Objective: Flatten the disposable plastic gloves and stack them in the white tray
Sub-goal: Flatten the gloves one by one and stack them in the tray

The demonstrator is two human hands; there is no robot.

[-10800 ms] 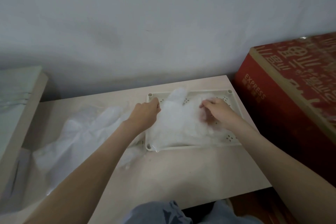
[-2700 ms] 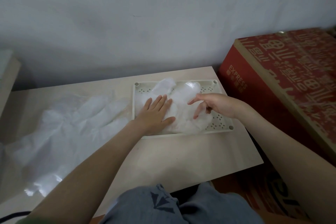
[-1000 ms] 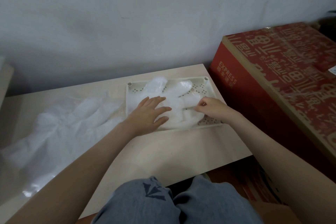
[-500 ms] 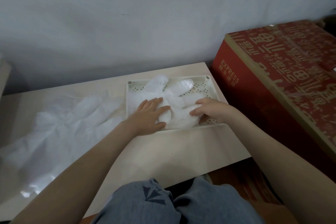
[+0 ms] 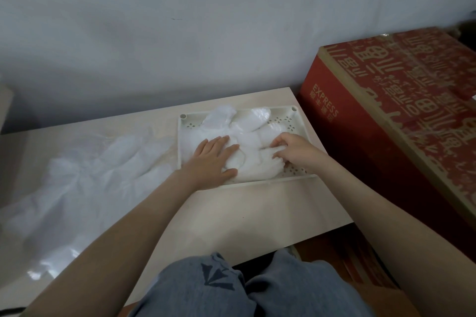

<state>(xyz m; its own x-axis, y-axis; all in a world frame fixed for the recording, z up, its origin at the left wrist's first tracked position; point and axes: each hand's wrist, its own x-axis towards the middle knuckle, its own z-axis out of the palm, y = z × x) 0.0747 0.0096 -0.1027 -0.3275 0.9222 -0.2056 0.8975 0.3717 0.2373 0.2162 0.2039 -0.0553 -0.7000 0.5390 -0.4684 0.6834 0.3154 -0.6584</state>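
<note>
1. Left hand point(image 5: 213, 159) is spread flat with straight fingers, pressing the glove point(image 5: 247, 126) down inside the white tray point(image 5: 270, 180). Right hand point(image 5: 291, 152) has its fingers curled into the same glove and looks to be pinching a fold near the tray's right side.
2. Biggest risk imo: that film is thin and clingy. Tug the fold sideways while the flat palm pins the rest and it could stretch, tear or bunch up worse.
3. Lift either hand fast and the plastic may stick to skin and come up with it, wrecking the stack underneath.
4. Glove fingertips seem to ride over the far rim, so they might flop out.
5. Loose gloves point(image 5: 103, 162) are heaped on the desk point(image 5: 231, 213) just left of the tray. A careless forearm could drag them off.
</note>
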